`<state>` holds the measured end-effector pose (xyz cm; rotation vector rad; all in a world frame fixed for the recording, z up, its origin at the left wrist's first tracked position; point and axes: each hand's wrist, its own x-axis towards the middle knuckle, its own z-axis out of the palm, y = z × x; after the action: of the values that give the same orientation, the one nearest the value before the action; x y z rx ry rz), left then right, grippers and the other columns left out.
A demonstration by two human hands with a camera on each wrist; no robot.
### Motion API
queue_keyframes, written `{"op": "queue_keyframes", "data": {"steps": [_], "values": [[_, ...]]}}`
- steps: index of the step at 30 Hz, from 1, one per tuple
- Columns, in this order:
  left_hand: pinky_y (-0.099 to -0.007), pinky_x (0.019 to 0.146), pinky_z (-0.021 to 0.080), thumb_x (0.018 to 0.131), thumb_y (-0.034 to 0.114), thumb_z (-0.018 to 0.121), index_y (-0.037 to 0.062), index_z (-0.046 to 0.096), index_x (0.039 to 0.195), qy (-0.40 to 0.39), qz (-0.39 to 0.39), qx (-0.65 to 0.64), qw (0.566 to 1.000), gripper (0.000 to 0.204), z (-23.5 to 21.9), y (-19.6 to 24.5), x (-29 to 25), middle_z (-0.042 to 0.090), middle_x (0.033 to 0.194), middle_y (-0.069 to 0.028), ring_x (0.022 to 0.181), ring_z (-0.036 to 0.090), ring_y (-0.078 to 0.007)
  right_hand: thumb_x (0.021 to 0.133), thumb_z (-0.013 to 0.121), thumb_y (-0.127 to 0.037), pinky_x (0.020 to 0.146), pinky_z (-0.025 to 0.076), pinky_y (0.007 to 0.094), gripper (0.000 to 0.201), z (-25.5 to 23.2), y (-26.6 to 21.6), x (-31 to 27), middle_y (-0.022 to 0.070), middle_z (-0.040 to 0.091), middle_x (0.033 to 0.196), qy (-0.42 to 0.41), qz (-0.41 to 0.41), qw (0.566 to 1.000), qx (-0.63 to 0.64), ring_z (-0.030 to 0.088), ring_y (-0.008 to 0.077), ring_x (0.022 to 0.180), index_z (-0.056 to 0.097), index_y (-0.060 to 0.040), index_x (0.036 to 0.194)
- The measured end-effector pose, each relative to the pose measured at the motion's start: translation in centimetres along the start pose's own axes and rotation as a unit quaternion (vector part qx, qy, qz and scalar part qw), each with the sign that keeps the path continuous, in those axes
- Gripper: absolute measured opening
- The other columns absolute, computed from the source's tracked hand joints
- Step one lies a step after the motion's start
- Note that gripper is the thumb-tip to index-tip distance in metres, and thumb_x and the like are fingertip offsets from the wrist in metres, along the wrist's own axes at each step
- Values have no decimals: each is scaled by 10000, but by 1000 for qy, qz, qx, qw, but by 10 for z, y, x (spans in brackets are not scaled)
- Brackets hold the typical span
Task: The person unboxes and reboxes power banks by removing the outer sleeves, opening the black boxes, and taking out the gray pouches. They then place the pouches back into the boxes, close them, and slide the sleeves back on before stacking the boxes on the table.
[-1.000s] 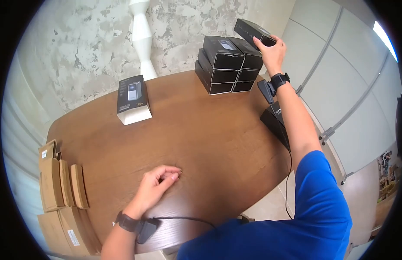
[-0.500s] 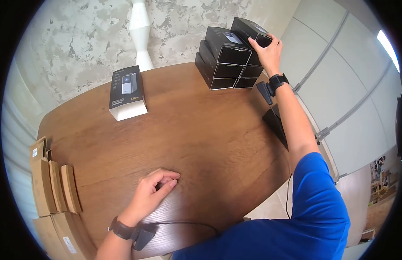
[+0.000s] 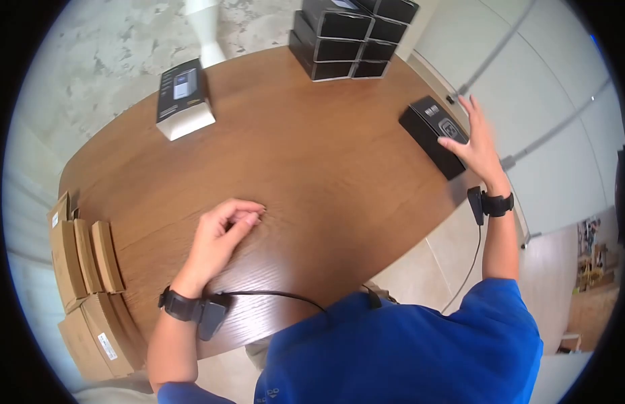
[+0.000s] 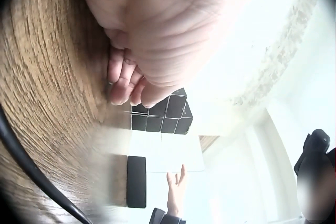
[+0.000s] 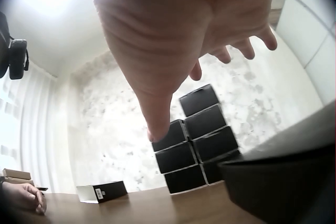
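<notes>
My right hand [image 3: 477, 145] is empty, its fingers and thumb spread, beside and over a black box [image 3: 423, 131] with pale printing at the table's right edge. In the right wrist view that dark box [image 5: 283, 182] looms close at lower right, with the hand's thumb and fingers apart above. My left hand [image 3: 221, 236] rests on the table with loosely curled fingers and holds nothing. Several black boxes [image 3: 343, 50] stand stacked in two columns at the back; in the right wrist view the stack [image 5: 212, 142] shows its right column one box higher.
A black printed box sleeve [image 3: 184, 94] with a white open end lies at the back left. Brown cardboard boxes [image 3: 70, 262] line the left edge of the wooden table [image 3: 292, 155]. White panels [image 3: 528, 101] stand beyond the right edge. A cable [image 3: 272, 294] runs from the left wrist.
My right hand has let go of the black box on top of the stack's right column and come back toward the box at the right edge. The left hand stays on the table.
</notes>
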<state>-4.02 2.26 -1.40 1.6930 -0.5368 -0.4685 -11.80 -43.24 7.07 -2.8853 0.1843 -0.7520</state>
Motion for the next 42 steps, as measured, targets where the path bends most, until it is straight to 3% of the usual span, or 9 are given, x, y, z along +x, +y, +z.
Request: {"op": "queue_keyframes", "data": {"steps": [8,14,19,23,25,32,36,40,42], "values": [[-257,838,455,943,153,564,20,627,1080,61,-1,-48,997,201,-1,3,5,659,988,-45,886,594,-115,701,764,-482,1105,288,435,852,27,49,-50,279,326,1443,-59,84,995,10,326,411,1343,418,-138,1399],[-288,874,447,908,182,616,3,548,1191,206,69,165,962,341,-39,-4,27,585,1130,-89,996,561,-165,755,718,-415,1015,370,442,690,34,28,-40,252,442,1344,-53,83,995,-17,458,425,1197,494,-147,1351],[-453,907,452,832,212,676,53,403,1340,402,153,532,729,598,-94,-19,75,434,1284,-256,1108,506,-374,739,718,-276,1038,344,440,638,34,-33,-71,245,423,1360,-14,9,999,33,424,412,1219,516,-140,1329],[-461,891,472,847,198,648,65,383,1360,399,114,582,700,592,-110,-6,103,471,1263,-263,1094,539,-385,671,744,-184,1045,325,454,651,41,-64,-93,219,411,1374,28,-25,995,90,406,403,1223,545,-123,1287],[-456,912,462,872,205,611,68,362,1379,306,-36,547,778,581,-117,3,110,561,1173,-250,1095,542,-408,654,747,-188,1043,324,463,650,41,-78,-96,206,403,1382,17,-19,993,113,395,397,1229,555,-122,1271],[-454,723,521,838,117,536,29,679,972,216,29,606,765,216,-50,52,76,655,842,-233,804,642,-389,662,741,-242,1019,295,456,616,53,-90,-94,187,413,1380,33,-29,995,90,406,366,1215,576,-134,1245],[-467,735,515,828,145,572,17,626,890,133,41,503,853,152,-15,83,47,646,850,-234,814,630,-396,672,722,-217,1023,318,466,587,62,-94,-88,193,416,1380,51,-35,988,142,400,375,1214,582,-116,1233],[-421,744,531,825,238,658,6,504,1118,274,169,650,688,404,-77,52,87,583,1016,-169,920,613,-337,689,700,-206,1036,315,468,572,66,-92,-84,197,401,1405,47,-55,987,144,383,385,1229,579,-108,1239],[-422,727,538,820,231,661,-11,469,1218,316,111,674,658,503,-106,23,109,600,1016,-179,912,632,-323,694,696,-208,1041,310,468,572,68,-93,-84,194,398,1411,44,-64,986,147,379,386,1234,576,-102,1243]]}}
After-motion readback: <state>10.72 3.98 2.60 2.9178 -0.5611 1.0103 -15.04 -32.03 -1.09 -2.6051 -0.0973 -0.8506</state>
